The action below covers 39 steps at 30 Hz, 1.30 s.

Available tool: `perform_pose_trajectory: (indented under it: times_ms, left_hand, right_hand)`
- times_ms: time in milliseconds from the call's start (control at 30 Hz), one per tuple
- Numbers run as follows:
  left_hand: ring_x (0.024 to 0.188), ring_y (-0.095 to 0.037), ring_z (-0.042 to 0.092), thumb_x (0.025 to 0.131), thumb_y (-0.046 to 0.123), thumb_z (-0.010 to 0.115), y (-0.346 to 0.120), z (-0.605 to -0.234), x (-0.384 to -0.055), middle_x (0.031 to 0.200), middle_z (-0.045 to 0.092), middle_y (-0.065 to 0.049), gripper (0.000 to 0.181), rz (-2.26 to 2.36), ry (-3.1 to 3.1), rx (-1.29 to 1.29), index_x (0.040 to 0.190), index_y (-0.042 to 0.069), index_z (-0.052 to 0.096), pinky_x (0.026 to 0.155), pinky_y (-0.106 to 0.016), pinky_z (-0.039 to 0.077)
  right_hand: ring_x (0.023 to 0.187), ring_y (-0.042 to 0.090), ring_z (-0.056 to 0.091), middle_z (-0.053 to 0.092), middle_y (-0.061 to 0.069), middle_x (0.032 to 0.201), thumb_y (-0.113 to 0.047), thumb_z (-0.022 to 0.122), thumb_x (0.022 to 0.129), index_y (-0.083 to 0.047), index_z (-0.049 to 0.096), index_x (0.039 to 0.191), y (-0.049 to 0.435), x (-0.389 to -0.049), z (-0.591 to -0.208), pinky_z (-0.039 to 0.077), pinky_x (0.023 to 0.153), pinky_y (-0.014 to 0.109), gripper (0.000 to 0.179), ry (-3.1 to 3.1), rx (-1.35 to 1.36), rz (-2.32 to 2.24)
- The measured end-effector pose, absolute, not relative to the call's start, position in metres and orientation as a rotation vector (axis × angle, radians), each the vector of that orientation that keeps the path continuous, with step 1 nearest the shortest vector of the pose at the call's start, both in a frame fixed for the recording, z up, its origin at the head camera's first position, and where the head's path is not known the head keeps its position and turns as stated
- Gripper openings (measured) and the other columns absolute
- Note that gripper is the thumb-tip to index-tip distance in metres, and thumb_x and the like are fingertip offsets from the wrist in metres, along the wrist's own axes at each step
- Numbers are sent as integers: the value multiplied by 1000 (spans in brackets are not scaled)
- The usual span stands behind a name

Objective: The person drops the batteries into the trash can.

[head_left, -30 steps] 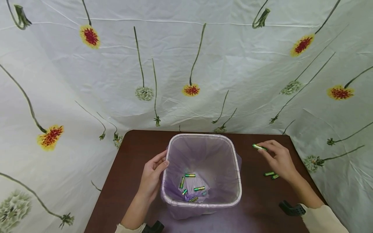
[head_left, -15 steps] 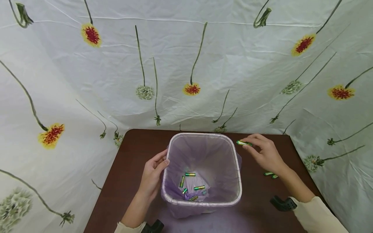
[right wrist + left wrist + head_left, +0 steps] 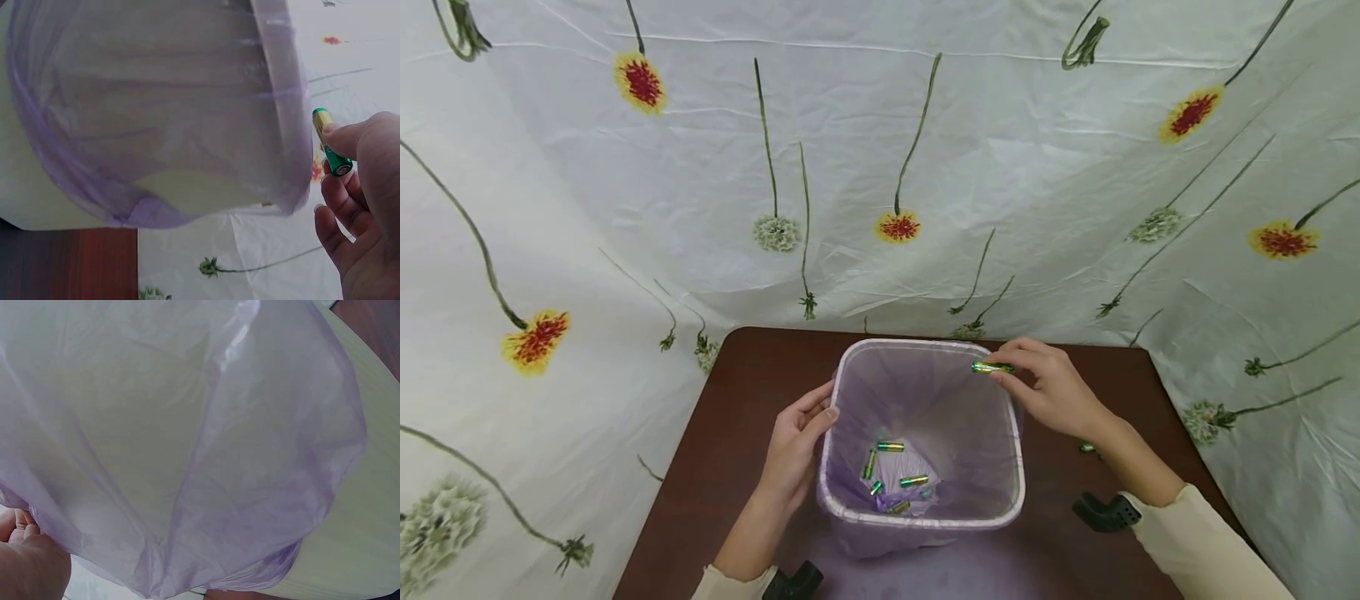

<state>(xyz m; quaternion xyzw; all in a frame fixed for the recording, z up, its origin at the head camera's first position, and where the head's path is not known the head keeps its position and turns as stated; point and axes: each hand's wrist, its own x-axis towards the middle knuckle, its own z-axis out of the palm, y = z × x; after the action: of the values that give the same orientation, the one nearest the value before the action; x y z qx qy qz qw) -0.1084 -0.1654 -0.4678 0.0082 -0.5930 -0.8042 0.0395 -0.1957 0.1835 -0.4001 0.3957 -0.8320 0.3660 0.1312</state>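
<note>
A trash bin [image 3: 928,524] lined with a thin purple bag [image 3: 250,469] stands on the table, its opening facing up. My left hand [image 3: 792,450] holds its left rim, thumb near the edge and fingers along the outside. Between thumb and fingertips my right hand [image 3: 1054,390] pinches a green and gold battery [image 3: 326,140], over the bin's far right rim. Inside, on the bag's bottom, lie several batteries [image 3: 913,481] of the same kind. In the left wrist view the bag hides most of my left hand [image 3: 31,562].
At least one more battery [image 3: 1087,447] lies on the dark brown table [image 3: 752,375] right of the bin, partly hidden by my right forearm. A white cloth [image 3: 850,167] with printed flowers hangs behind the table and at its sides.
My right hand has moved left with the battery, from above the table on the right to the bin's rim. My left hand keeps its hold on the bin.
</note>
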Motion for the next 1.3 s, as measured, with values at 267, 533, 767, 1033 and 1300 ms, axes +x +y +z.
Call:
perform_pose_trajectory:
  times_ms: [267,533,767,1033,1300]
  left_hand:
    - [101,-19,65,98,-3,57,-164,-467,-110,119,66,-20,46,-2486,-1814,18,142,-13,52,85,-29,55]
    - [101,-19,65,98,-4,57,-163,-467,-110,118,67,-19,45,-2489,-1812,11,142,-13,52,84,-29,55]
    - [100,-19,65,98,-3,58,-162,-467,-109,117,66,-21,45,-2484,-1816,-7,141,-14,52,84,-28,55]
    - [100,-18,64,98,-3,58,-163,-468,-109,114,67,-17,45,-2465,-1824,-5,141,-14,52,84,-27,55]
    - [101,-19,65,99,-2,58,-165,-467,-108,116,67,-18,44,-2458,-1827,8,141,-14,52,85,-27,55]
  right_hand:
    - [69,7,52,68,-7,107,-1,76,92,-16,78,114,168,-198,-394,42,54,24,27,-2413,1240,1098]
    - [79,8,56,67,-10,105,-4,77,93,-17,79,114,152,-202,-393,43,58,24,25,-2410,1345,1089]
    - [101,19,66,67,2,113,-5,78,91,-7,76,116,149,-202,-395,54,75,38,26,-2368,1343,1046]
    - [80,12,58,67,-1,116,-7,76,93,-7,75,120,159,-199,-400,46,62,30,27,-2423,1258,1047]
    - [82,10,59,68,0,114,-2,76,92,-9,75,119,169,-198,-402,48,62,31,27,-2413,1196,1064]
